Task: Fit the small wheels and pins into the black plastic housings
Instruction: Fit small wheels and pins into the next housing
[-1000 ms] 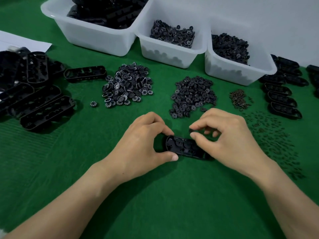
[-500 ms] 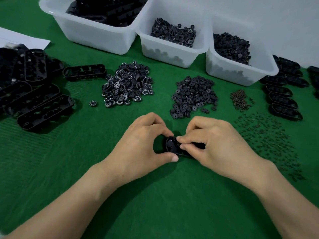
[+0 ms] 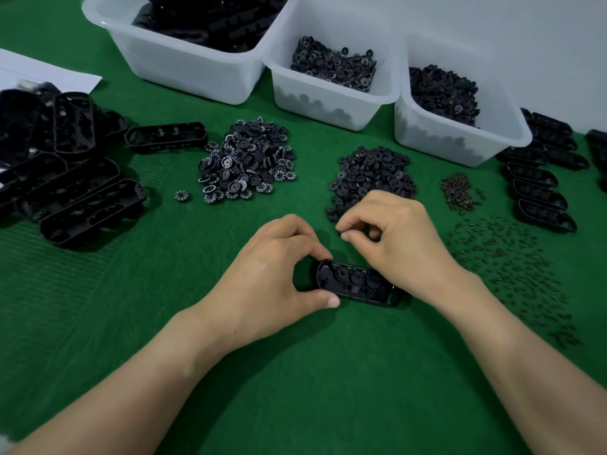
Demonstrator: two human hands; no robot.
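fingers, left hand (image 3: 262,277), grip housing (image 3: 358,285); right hand (image 3: 400,238) pinched, contents unclear; wheel pile (image 3: 246,159) digits unreadable.

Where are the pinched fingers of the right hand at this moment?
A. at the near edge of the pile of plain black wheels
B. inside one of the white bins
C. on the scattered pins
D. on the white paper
A: the right hand pinches at the near edge of the pile of plain black wheels, just beyond the housing that the left hand grips.
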